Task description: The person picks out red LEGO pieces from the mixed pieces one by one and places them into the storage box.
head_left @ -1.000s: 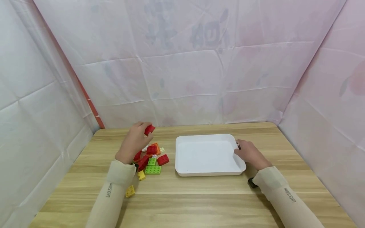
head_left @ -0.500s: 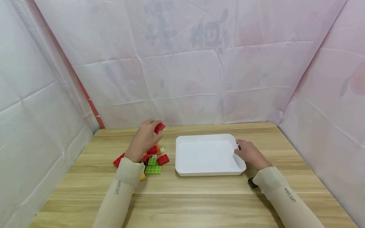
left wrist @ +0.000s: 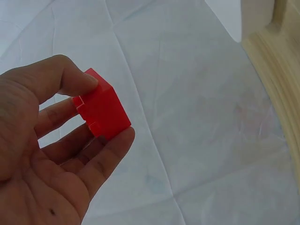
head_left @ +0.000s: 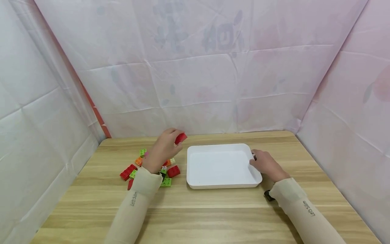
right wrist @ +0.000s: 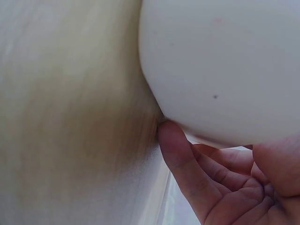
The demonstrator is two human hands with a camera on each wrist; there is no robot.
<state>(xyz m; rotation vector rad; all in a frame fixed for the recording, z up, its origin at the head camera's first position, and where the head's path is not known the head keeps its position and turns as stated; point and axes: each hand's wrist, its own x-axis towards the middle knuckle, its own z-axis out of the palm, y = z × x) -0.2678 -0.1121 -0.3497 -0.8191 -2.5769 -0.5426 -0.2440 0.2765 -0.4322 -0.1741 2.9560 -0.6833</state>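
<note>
My left hand [head_left: 163,149] is above the pile's right side, left of the white tray. Between thumb and fingers it pinches a red toy building brick [head_left: 181,138]. In the left wrist view the brick [left wrist: 107,110] is held up off the table, its studs turned toward the palm. The white tray [head_left: 223,166] lies flat, and nothing is in it. At its right side my right hand [head_left: 268,165] grips the rim. The right wrist view has the fingers [right wrist: 178,147] against the tray's edge and the thumb partly on the other side.
Loose bricks lie left of the tray, partly hidden under my left forearm: a red brick [head_left: 174,171], a green brick [head_left: 166,182], an orange brick [head_left: 138,161] and several others. Cloth walls [head_left: 195,84] stand behind and beside the wooden table [head_left: 213,217].
My left hand has moved right with the red brick, from over the pile toward the tray. More bricks at the pile's left show now. The right hand and tray have stayed put.
</note>
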